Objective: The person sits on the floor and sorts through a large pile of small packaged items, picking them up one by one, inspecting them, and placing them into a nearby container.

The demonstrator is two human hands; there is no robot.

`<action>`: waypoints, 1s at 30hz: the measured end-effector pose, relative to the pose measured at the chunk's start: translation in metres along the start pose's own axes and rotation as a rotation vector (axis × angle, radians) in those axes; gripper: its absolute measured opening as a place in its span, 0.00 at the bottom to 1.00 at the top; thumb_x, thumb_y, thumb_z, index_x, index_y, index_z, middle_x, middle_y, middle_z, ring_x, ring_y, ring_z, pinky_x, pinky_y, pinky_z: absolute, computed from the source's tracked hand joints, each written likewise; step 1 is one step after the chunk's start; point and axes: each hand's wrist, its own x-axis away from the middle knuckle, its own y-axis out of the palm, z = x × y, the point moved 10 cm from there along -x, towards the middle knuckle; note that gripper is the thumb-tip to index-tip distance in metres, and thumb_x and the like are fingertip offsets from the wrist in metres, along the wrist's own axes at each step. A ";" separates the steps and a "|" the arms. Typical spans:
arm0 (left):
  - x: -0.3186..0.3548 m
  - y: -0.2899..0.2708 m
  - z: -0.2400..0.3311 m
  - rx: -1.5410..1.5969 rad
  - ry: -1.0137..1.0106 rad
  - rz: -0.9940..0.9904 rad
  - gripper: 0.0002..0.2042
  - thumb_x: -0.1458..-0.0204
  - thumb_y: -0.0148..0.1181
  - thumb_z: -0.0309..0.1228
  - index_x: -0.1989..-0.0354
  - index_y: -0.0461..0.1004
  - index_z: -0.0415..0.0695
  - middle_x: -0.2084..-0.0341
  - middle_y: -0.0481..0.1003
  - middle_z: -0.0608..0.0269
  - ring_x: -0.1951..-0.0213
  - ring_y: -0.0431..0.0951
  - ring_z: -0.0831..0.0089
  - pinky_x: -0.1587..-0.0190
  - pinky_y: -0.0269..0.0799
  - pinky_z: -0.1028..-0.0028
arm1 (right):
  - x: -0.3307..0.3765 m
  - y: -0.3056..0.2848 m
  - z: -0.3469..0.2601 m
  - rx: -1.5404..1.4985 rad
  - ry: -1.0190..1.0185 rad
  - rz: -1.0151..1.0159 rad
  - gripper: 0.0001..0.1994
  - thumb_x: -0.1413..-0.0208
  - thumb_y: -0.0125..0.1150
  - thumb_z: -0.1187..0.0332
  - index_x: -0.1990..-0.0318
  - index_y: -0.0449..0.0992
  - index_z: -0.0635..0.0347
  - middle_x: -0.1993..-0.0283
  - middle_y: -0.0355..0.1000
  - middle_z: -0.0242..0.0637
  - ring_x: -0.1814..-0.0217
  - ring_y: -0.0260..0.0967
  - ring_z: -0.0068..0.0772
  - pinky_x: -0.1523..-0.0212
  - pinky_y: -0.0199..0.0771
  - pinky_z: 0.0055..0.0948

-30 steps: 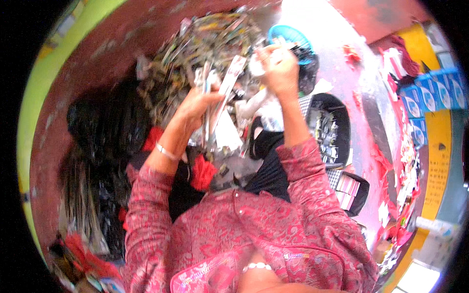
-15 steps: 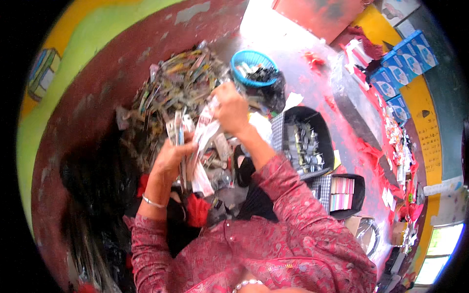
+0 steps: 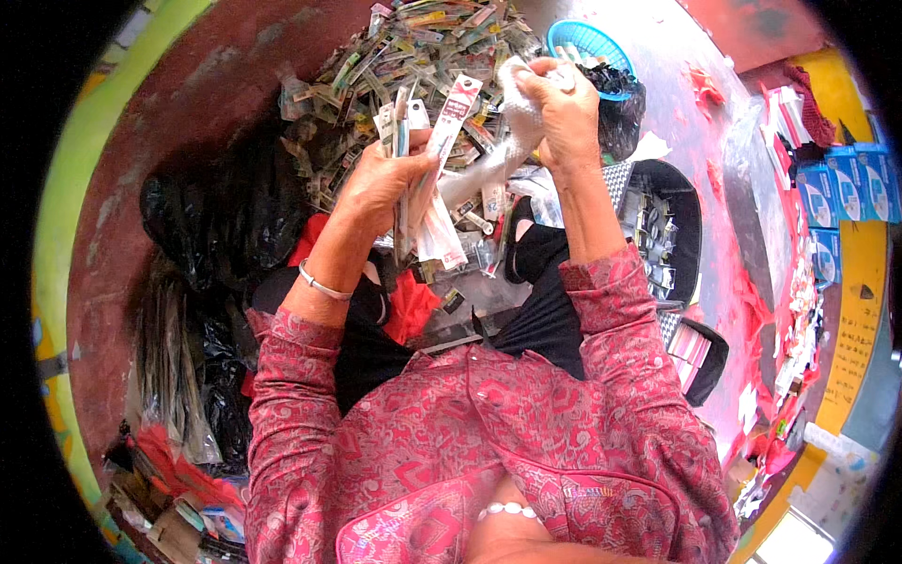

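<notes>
A bundle of long, narrow packets with red-and-white cards (image 3: 453, 117), some with hang holes at the top, is gripped upright in my left hand (image 3: 376, 183). My right hand (image 3: 568, 113) pinches a whitish, bubbly-textured plastic strip (image 3: 519, 108), which trails down behind the bundle. Where its lower end stops is hidden by the packets. Beyond both hands spreads a large heap of similar slim packets (image 3: 427, 42). More loose packets lie between my feet, below the bundle.
A blue plastic basket (image 3: 590, 39) stands past my right hand, with a black bag (image 3: 622, 122) beside it. To the right are a dark bin of metallic-looking packets (image 3: 691, 221) and a smaller box of cards (image 3: 716, 371). Black plastic bags (image 3: 221, 211) lie left; blue boxes (image 3: 850, 188) stand far right.
My right hand has drawn away rightward from the bundle, and the whitish strip now stretches out from it. My left hand still grips the packets. The whole view has shifted.
</notes>
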 end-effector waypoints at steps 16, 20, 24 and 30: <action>-0.002 0.003 0.003 0.035 0.035 -0.065 0.19 0.58 0.56 0.24 0.55 0.67 0.34 0.68 0.72 0.61 0.69 0.71 0.77 0.65 0.67 0.78 | 0.033 0.037 0.059 -0.008 0.635 -0.342 0.13 0.56 0.61 0.63 0.69 0.72 0.65 0.69 0.71 0.37 0.75 0.66 0.24 0.73 0.68 0.23; 0.000 0.017 0.003 0.070 -0.008 -0.170 0.18 0.56 0.55 0.27 0.55 0.67 0.34 0.69 0.72 0.60 0.69 0.72 0.75 0.65 0.69 0.78 | 0.012 0.036 0.029 0.490 0.128 -0.366 0.11 0.58 0.61 0.68 0.68 0.73 0.65 0.72 0.71 0.35 0.72 0.67 0.23 0.72 0.67 0.21; 0.002 0.015 0.000 0.181 -0.094 -0.244 0.16 0.53 0.52 0.31 0.57 0.69 0.36 0.71 0.71 0.61 0.71 0.73 0.75 0.68 0.71 0.79 | -0.008 0.002 0.026 0.061 0.320 -0.224 0.05 0.56 0.57 0.74 0.70 0.72 0.64 0.72 0.71 0.36 0.71 0.70 0.26 0.69 0.70 0.24; -0.001 0.018 -0.015 0.144 -0.189 -0.159 0.12 0.54 0.57 0.35 0.67 0.72 0.39 0.79 0.71 0.67 0.78 0.71 0.81 0.75 0.69 0.82 | 0.015 0.044 0.037 0.238 0.387 -0.566 0.08 0.56 0.60 0.68 0.68 0.73 0.63 0.71 0.71 0.31 0.72 0.67 0.19 0.71 0.67 0.20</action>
